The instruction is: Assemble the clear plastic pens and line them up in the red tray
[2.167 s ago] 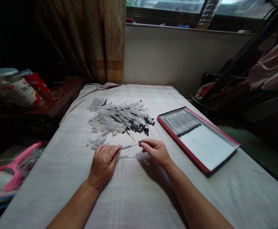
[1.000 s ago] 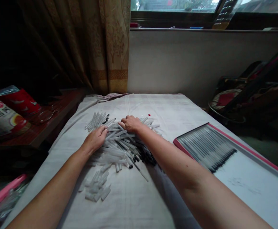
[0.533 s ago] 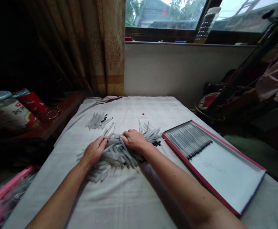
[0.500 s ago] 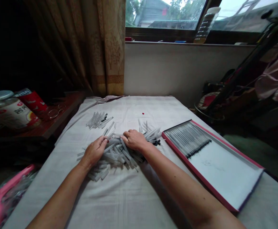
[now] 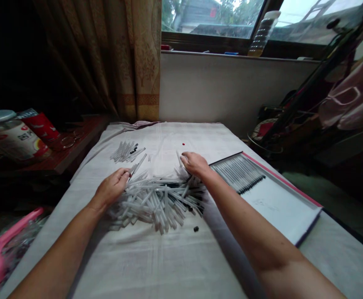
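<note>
Fingers resting on tube pile | tray holds tube row

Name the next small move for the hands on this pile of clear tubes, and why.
Probably reach the left hand to the small bunch of tubes just beyond it and rake it into the pile. That bunch lies apart on the white cloth; the hand is at the pile's far edge.

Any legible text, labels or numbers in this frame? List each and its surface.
No text reads clearly.
White lidded jar: dark characters on red-and-orange label, too blurred to read.
Red foil packet: white marks, too small.
Red-rimmed white tray: faint grey smudges, illegible.
</note>
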Action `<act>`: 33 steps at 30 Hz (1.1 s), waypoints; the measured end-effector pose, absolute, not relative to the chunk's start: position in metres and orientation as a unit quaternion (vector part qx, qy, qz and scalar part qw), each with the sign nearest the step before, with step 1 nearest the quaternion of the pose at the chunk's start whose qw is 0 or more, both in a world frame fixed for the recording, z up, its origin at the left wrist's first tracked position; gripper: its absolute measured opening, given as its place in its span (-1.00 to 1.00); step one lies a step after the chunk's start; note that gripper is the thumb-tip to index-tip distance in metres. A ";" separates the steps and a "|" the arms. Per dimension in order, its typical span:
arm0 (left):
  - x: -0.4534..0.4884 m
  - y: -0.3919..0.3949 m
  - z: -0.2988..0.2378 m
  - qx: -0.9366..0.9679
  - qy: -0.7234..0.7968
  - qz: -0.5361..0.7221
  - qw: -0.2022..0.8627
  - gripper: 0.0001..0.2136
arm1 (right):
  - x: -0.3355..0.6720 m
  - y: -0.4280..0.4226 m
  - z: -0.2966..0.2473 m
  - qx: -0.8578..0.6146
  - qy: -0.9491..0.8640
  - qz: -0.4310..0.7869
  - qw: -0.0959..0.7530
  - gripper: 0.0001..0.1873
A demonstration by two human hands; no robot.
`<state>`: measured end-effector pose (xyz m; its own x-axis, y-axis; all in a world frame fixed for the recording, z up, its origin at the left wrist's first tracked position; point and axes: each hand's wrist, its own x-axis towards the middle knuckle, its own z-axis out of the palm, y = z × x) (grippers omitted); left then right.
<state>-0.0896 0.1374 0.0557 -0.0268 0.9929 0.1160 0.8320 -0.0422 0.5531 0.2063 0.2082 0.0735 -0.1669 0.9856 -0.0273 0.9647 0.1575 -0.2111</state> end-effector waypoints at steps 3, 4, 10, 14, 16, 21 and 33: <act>-0.093 0.173 0.054 0.667 0.690 0.241 0.147 -0.71 | 0.220 0.240 0.068 -0.689 -0.719 0.092 -0.003 -0.48; -0.091 0.183 0.052 0.666 0.690 0.239 0.150 -0.72 | 0.221 0.246 0.065 -0.689 -0.717 0.100 -0.014 -0.48; -0.063 0.192 0.036 0.696 0.650 0.231 0.198 -0.65 | 0.202 0.228 0.050 -0.634 -0.764 0.119 -0.004 -0.50; -0.049 0.169 0.040 0.715 0.628 0.207 0.225 -0.62 | 0.194 0.201 0.054 -0.540 -0.824 0.164 0.047 -0.53; -0.047 0.157 0.046 0.723 0.621 0.220 0.208 -0.65 | 0.198 0.189 0.060 -0.514 -0.833 0.190 0.085 -0.56; -0.044 0.101 0.063 0.704 0.620 0.334 0.092 -0.67 | 0.227 0.136 0.072 -0.546 -0.780 0.173 0.251 -0.71; 0.014 -0.025 0.015 0.779 0.525 0.324 0.116 -0.67 | 0.261 0.014 0.020 -0.517 -0.812 0.195 0.190 -0.81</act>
